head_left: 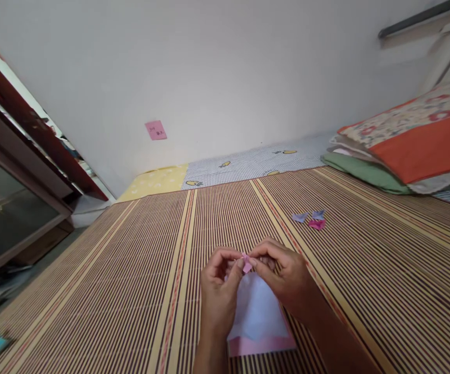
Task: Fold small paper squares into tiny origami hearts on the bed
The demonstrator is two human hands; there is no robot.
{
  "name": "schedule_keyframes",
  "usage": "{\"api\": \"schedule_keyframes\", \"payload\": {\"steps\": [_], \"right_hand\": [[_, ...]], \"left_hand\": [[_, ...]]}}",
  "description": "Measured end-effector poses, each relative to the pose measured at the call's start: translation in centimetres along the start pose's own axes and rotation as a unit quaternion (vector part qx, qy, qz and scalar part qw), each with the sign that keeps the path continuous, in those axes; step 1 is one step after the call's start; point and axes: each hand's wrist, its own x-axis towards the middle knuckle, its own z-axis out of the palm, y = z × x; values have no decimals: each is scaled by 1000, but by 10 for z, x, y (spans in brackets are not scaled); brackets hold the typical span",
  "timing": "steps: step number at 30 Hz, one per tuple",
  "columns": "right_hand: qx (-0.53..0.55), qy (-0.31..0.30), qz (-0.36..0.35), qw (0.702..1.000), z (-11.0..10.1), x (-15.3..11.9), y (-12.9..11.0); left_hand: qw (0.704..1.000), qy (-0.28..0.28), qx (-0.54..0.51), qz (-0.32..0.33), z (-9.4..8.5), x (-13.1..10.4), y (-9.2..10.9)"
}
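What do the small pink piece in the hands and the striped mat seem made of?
Pink piece: probably thin matte paper, going by its angular edges and dull surface. Striped mat: perhaps bamboo or plastic slats, low sheen, judging by narrow parallel strips.

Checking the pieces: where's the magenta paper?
In the head view, the magenta paper lies right of centre on the striped mat, beyond the right hand, beside two bluish pieces.
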Motion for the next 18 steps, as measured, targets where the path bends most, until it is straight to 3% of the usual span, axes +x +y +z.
{"api": "schedule_keyframes", "payload": {"steps": [10, 18], "right_hand": [[12, 0, 1, 1000, 1, -3, 1], [17, 26, -8, 999, 2, -4, 0]], "left_hand": [[995, 15, -91, -29, 2, -1, -3], [995, 11, -101, -22, 1, 0, -7]]}}
